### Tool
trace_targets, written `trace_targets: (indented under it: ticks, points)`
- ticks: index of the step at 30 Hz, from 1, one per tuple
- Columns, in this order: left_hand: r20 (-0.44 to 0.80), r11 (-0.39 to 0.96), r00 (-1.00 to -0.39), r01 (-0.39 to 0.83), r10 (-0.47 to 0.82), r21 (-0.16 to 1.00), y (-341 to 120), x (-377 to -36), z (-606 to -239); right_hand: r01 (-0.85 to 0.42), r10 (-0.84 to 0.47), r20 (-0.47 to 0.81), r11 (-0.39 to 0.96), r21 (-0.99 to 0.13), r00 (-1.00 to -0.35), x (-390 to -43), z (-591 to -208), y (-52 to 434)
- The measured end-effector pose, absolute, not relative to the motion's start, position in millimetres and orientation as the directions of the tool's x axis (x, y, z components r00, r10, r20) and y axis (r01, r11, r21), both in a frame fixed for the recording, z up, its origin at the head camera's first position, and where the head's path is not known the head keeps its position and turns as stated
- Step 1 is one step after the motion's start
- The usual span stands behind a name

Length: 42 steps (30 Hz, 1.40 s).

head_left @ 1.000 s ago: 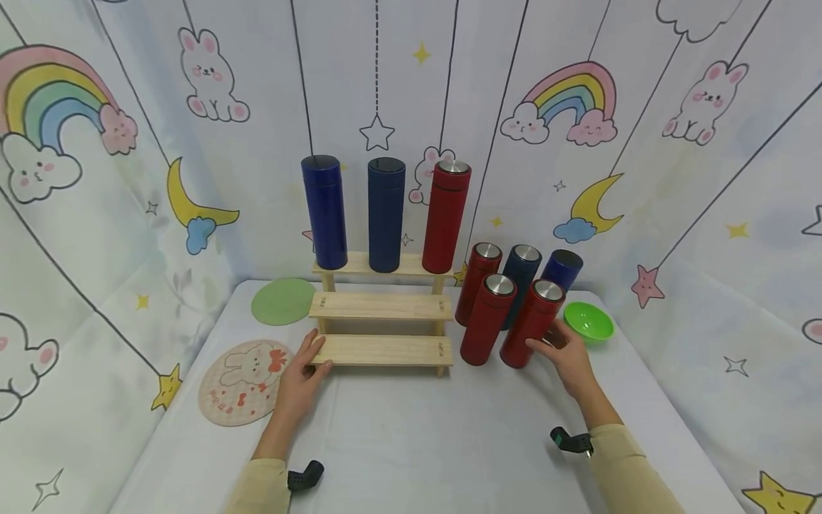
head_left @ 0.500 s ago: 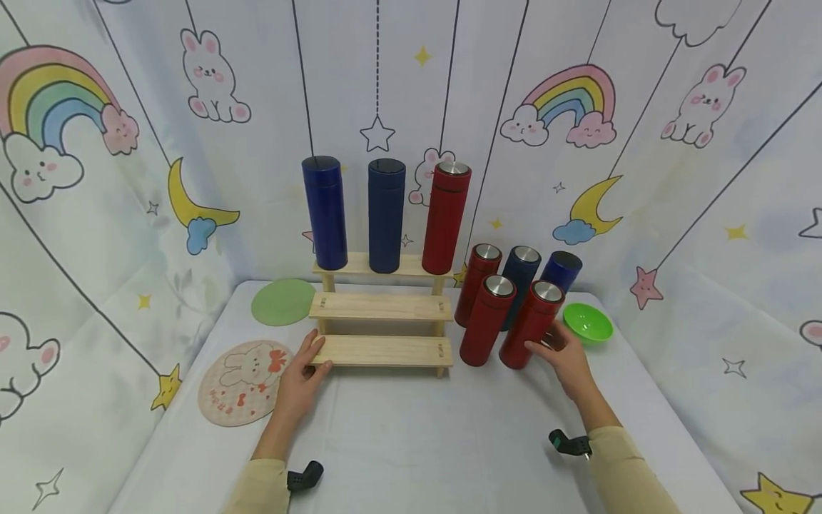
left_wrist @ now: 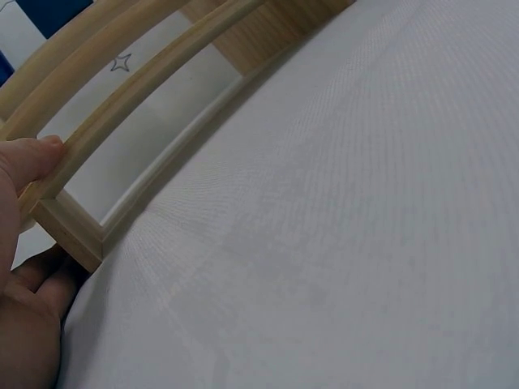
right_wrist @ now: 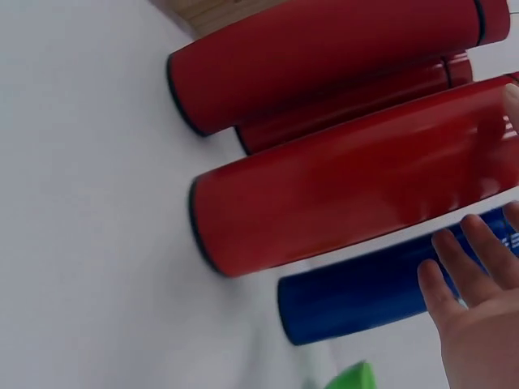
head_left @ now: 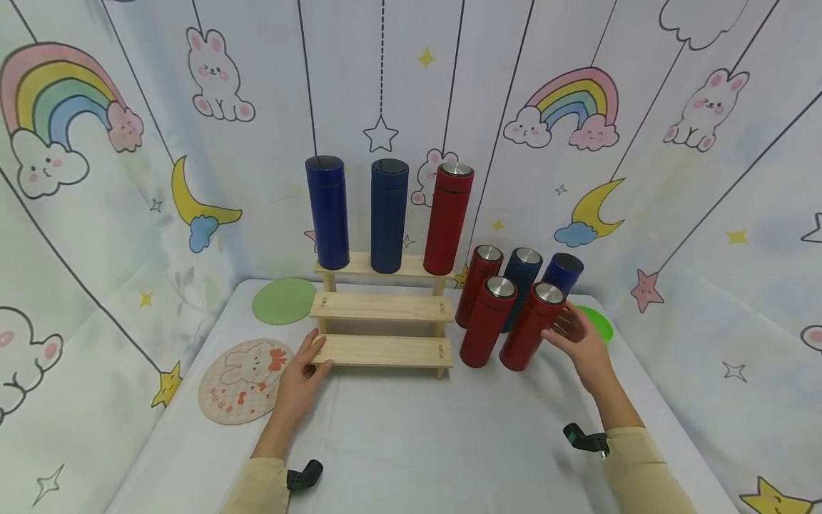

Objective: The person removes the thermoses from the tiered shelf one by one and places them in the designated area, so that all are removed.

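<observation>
In the head view my left hand (head_left: 299, 378) holds the left end of a three-step wooden stand (head_left: 382, 350), at its lowest step. The left wrist view shows a fingertip on the top bar and other fingers by the leg (left_wrist: 71, 233). My right hand (head_left: 583, 351) is beside the front-right red thermos (head_left: 531, 327), which stands upright on the table. Its fingers are spread and relaxed in the right wrist view, between this red thermos (right_wrist: 349, 178) and a blue thermos (right_wrist: 365, 288). Whether the thumb touches the red thermos is hard to tell.
Blue (head_left: 328, 214), dark blue (head_left: 388, 218) and red (head_left: 449, 221) thermoses stand on the top step. More thermoses cluster right of the stand, including a front-left red one (head_left: 488, 325). A green bowl (head_left: 597, 325), green mat (head_left: 284, 301) and bunny mat (head_left: 240, 385) lie around.
My right hand has loosened from the front-right red thermos and shifted right and slightly up, now covering part of the green bowl. The left hand and thermoses stay in place.
</observation>
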<state>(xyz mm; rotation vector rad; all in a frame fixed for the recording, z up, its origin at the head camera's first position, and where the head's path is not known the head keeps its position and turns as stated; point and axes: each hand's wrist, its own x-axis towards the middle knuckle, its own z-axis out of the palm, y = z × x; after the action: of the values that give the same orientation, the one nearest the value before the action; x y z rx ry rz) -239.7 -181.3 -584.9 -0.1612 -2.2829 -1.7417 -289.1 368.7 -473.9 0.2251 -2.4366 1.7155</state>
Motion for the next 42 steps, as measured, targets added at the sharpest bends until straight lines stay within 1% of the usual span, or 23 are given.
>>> trace_targets:
  ticks: [4, 13, 24, 32, 37, 42]
  points:
    - [0.276, 0.269, -0.959, 0.249, -0.068, 0.93, -181.5, -240.2, -583.8, -0.224, -0.031, 0.227, 0.339, -0.914, -0.973, -288.4, -460.3, 369.0]
    - [0.238, 0.274, -0.969, 0.211, -0.067, 0.938, -181.6, -240.8, -584.1, -0.243, -0.036, 0.25, 0.401, -0.883, -0.968, -289.1, -441.7, 370.8]
    - [0.259, 0.271, -0.963, 0.231, -0.072, 0.935, -181.2, -240.6, -584.1, -0.327, -0.059, 0.332, 0.392, -0.86, -0.942, -294.2, -412.9, 359.9]
    - [0.256, 0.271, -0.964, 0.227, -0.076, 0.935, -179.2, -237.5, -580.1, -0.368, -0.113, 0.356, 0.442, -0.818, -0.928, -303.3, -394.1, 353.0]
    - [0.275, 0.262, -0.958, 0.247, -0.077, 0.933, -179.9, -238.4, -580.0, -0.37, -0.121, 0.355, 0.441, -0.818, -0.927, -308.5, -377.3, 347.0]
    - [0.272, 0.246, -0.96, 0.247, -0.073, 0.937, -180.8, -239.7, -581.5, -0.378, -0.137, 0.353, 0.411, -0.83, -0.925, -312.3, -365.7, 334.8]
